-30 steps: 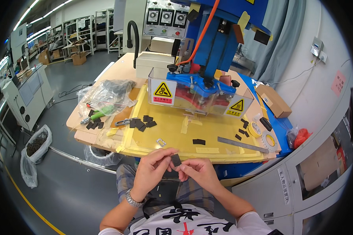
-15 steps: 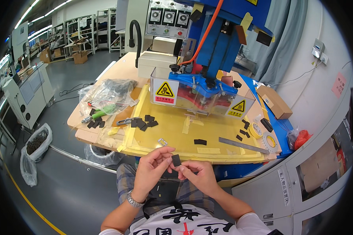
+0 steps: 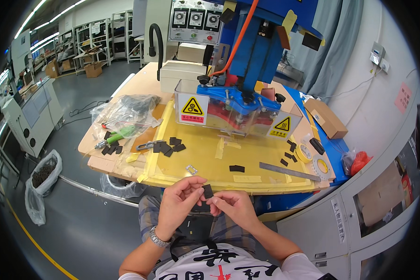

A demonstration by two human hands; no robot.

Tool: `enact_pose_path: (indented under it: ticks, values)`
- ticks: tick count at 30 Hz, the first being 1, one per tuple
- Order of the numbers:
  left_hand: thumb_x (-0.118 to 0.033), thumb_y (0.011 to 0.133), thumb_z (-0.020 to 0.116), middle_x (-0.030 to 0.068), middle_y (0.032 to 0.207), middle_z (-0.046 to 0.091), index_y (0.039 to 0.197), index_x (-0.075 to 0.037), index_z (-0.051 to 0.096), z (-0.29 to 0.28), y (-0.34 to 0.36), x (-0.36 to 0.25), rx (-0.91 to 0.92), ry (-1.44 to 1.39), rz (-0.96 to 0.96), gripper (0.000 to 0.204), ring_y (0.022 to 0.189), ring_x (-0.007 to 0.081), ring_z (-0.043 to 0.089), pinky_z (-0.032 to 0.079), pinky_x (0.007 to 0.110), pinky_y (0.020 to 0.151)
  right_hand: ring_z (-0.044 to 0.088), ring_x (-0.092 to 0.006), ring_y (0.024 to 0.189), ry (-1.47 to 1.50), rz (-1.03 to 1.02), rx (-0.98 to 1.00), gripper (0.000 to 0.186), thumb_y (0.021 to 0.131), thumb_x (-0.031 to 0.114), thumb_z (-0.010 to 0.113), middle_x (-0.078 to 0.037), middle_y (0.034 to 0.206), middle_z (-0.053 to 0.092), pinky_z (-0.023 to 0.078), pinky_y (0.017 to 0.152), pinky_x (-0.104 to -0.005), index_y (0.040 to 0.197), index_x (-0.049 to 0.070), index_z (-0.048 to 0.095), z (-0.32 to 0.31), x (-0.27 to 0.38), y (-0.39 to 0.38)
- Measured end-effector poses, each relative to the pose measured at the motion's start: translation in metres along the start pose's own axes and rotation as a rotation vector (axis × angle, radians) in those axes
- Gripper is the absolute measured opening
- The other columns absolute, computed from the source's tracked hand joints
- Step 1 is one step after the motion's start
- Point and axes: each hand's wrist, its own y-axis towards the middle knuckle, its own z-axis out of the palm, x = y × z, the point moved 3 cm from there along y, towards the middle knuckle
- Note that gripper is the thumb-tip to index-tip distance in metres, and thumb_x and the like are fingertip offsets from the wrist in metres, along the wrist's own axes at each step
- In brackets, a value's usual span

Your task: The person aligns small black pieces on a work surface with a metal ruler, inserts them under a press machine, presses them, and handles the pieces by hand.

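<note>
A small flat black piece (image 3: 207, 191) is held up in front of the yellow work surface's near edge. My left hand (image 3: 181, 201) pinches its left side between thumb and fingers. My right hand (image 3: 232, 206) has thumb and fingertips closed at its lower right corner. Beyond the hands, a small pale metal frame (image 3: 191, 170) and a dark strip (image 3: 237, 169) lie on the yellow surface (image 3: 205, 154). A loose group of black pieces (image 3: 168, 148) lies farther left, beside a grey metal clip-like tool (image 3: 149, 145).
A blue press (image 3: 252, 60) with a clear guard (image 3: 238, 119) stands behind the surface. To the right are a steel ruler (image 3: 289, 171), tape rolls (image 3: 320, 167) and more black pieces (image 3: 290, 153). A green-handled tool (image 3: 121, 134) and a plastic bag (image 3: 130, 109) lie left.
The view has shifted slightly, moving the bench and press a little left in the picture. Both hands keep hold of the black piece in nearly the same pose.
</note>
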Motion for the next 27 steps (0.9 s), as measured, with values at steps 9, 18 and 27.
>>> enact_pose_path:
  ticks: [9, 18, 27]
  values:
    - [0.003, 0.108, 0.074, 0.0056, 0.108, 0.08, 0.134, 0.006, 0.076, 0.005, 0.002, 0.006, 0.015, 0.06, -0.006, 0.026, 0.092, 0.0095, 0.077, 0.063, 0.025, 0.08, 0.076, -0.0109, 0.082, -0.086, 0.017, -0.068, 0.02, 0.116, 0.014, 0.071, -0.006, 0.094, 0.08, 0.062, 0.077, -0.0272, 0.117, -0.004, 0.079, -0.002, -0.002, 0.002]
    - [-0.002, 0.104, 0.076, 0.0164, 0.105, 0.081, 0.121, -0.002, 0.08, -0.053, 0.03, -0.033, -0.125, 0.869, 0.403, 0.017, 0.089, 0.0318, 0.08, 0.063, 0.039, 0.078, 0.068, -0.0218, 0.063, -0.702, -0.196, -0.314, 0.025, 0.111, 0.024, 0.074, -0.013, 0.071, 0.067, 0.051, 0.062, -0.0395, 0.103, 0.0, 0.079, -0.091, 0.039, 0.028]
    - [-0.01, 0.098, 0.083, 0.0176, 0.107, 0.073, 0.116, 0.0, 0.078, -0.085, 0.091, -0.039, -0.239, 1.381, 0.591, 0.021, 0.105, 0.0414, 0.07, 0.056, 0.05, 0.092, 0.071, -0.0325, 0.069, -1.022, -0.361, -0.179, 0.032, 0.104, 0.035, 0.082, -0.011, 0.075, 0.072, 0.054, 0.065, -0.0451, 0.09, 0.006, 0.077, -0.123, 0.025, 0.059]
